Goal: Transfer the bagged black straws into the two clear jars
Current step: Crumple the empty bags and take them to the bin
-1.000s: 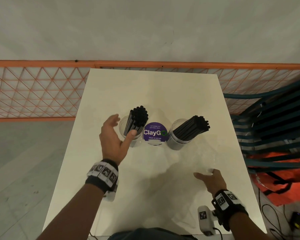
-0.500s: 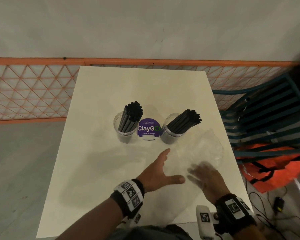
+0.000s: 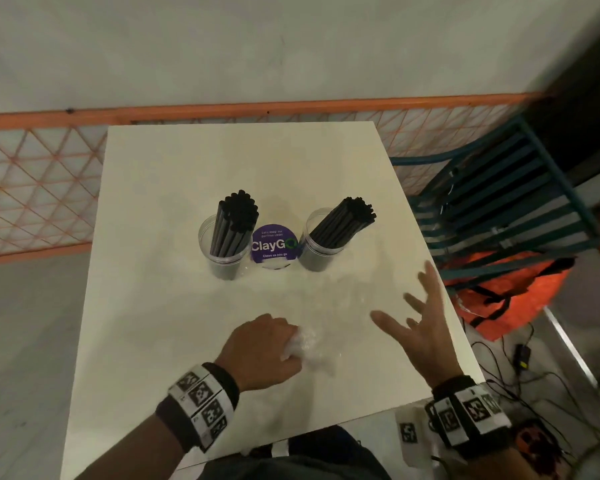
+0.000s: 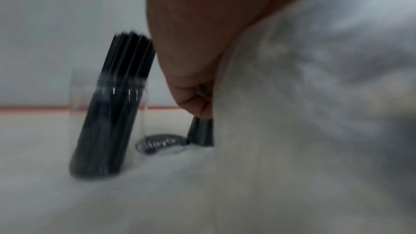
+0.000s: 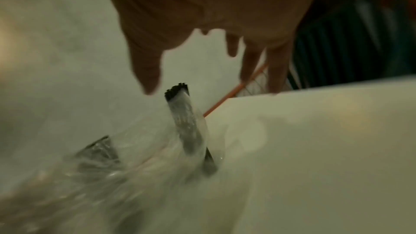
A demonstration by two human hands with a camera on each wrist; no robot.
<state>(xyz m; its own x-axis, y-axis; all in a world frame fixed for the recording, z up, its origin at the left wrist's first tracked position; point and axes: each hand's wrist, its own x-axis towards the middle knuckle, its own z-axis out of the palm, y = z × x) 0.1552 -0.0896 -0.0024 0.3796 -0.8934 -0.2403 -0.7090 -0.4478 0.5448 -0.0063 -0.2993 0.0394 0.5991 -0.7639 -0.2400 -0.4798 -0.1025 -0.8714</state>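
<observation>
Two clear jars stand mid-table, each holding a bundle of black straws: the left jar [image 3: 224, 249] with upright straws [image 3: 238, 216], the right jar [image 3: 317, 249] with straws [image 3: 347, 220] leaning right. The clear plastic bag [image 3: 309, 348] lies crumpled on the near part of the white table [image 3: 153, 341]. My left hand [image 3: 267, 348] grips the bunched bag in a fist; the left wrist view shows the bag [image 4: 315, 113] filling the right side and the left jar [image 4: 108, 113] beyond. My right hand [image 3: 420, 320] hovers with fingers spread over the table's right edge, holding nothing.
A purple round ClayGo sign [image 3: 273, 245] stands between the jars. An orange lattice fence [image 3: 32, 188] runs behind the table. A teal slatted chair [image 3: 499, 209] and an orange bag [image 3: 506, 292] sit to the right, with cables [image 3: 520, 358] on the floor.
My left hand came back from the left jar to the near table and closed on the bag, crumpling it. My right hand lifted off the bag and spread its fingers.
</observation>
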